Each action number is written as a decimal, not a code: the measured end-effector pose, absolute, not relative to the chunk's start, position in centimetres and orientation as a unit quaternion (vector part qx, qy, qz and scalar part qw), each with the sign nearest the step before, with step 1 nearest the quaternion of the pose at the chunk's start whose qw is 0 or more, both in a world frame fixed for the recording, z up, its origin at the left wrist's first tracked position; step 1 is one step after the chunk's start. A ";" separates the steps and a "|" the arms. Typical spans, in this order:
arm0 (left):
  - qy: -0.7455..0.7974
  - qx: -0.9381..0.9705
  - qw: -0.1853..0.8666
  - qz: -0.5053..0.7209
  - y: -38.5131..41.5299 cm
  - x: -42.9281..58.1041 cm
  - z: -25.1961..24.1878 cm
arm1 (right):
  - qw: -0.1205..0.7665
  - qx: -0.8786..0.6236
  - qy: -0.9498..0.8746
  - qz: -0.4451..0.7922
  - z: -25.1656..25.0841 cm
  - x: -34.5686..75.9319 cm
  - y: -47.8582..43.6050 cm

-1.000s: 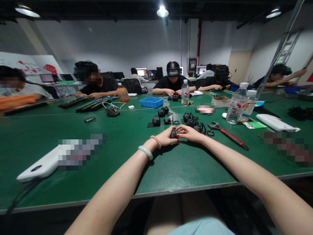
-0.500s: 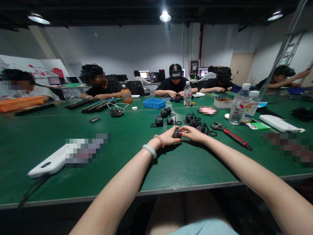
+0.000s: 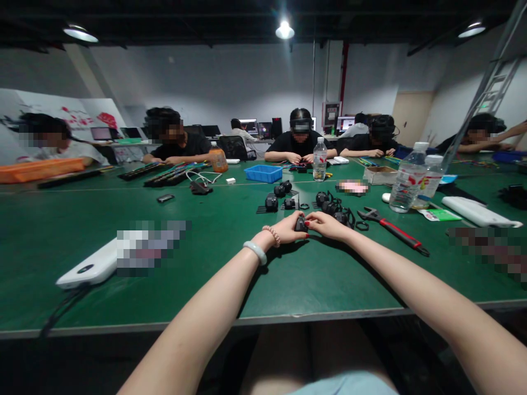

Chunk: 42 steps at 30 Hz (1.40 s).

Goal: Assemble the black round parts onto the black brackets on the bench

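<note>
My left hand is closed around a small black plastic part, low over the green table. On the part's right side, my right hand pinches it between thumb and fingertips; the exact grip is partly hidden. Just beyond my hands lie several similar black fittings, some with comb-like strips. A second group of black fittings sits close behind my right hand. Two black rings, one a hex nut, rest nearby. An adjustable wrench with a red and black handle lies to the right.
A blue tray, a water bottle and larger bottles stand farther back. White power banks lie left and right. Several people sit around the green table, working with their hands.
The whole view has shifted slightly, so the scene appears a little farther right. Both hands stay on the black part, with hardly any visible movement.
</note>
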<state>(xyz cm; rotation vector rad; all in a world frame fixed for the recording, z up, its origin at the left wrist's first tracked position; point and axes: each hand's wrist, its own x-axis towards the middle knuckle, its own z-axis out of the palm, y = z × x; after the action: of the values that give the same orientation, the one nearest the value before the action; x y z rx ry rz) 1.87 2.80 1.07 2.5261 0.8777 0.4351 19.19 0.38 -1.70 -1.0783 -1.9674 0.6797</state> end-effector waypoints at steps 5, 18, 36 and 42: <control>0.325 0.906 0.216 0.162 2.8 1.9 1.0 | 0.390 -0.419 -0.770 0.282 -1.9 19.2 0.6; 0.317 0.905 0.225 0.173 2.8 2.0 1.0 | 0.431 -0.369 -0.754 0.332 -2.5 19.4 0.9; 0.335 0.891 0.248 0.181 2.4 2.0 1.1 | 0.428 -0.340 -0.754 0.364 -2.5 19.3 0.5; 0.340 0.888 0.251 0.184 2.3 2.1 1.2 | 0.423 -0.343 -0.757 0.360 -2.6 19.2 0.6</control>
<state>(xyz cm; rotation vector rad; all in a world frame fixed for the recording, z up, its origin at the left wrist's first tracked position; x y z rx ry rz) 2.06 2.32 1.22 2.4160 0.9260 0.5000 19.23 0.59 -2.58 -0.8578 -1.8958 0.9019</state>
